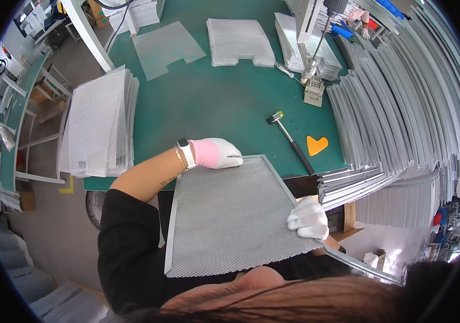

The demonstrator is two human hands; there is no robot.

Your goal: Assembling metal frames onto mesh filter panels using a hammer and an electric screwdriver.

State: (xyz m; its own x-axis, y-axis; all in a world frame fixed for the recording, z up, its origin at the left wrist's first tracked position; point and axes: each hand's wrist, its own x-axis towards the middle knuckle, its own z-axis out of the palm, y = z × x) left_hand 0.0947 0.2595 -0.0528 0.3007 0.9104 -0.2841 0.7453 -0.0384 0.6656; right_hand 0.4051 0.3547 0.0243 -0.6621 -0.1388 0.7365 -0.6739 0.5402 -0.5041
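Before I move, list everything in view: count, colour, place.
Mesh panel: 1, silver, front centre
Metal strip: 1, silver, lower right of the panel
Table: 1, green, centre
Hammer: 1, black handle, table's right
Heart-shaped piece: 1, orange, right of the hammer
Screwdriver: 1, pale handle, table's far right
Bench machine: 1, silver, beside the screwdriver
Sheet stacks: at least 4, pale grey, left and far sides
Lone sheet: 1, grey, table's far left
Long strips: many, silver, right of the table
Background things: too small to count
Watch: 1, white band, left wrist
Left hand: 1, pink-and-white glove, panel's far edge
Right hand: 1, white glove, panel's right edge
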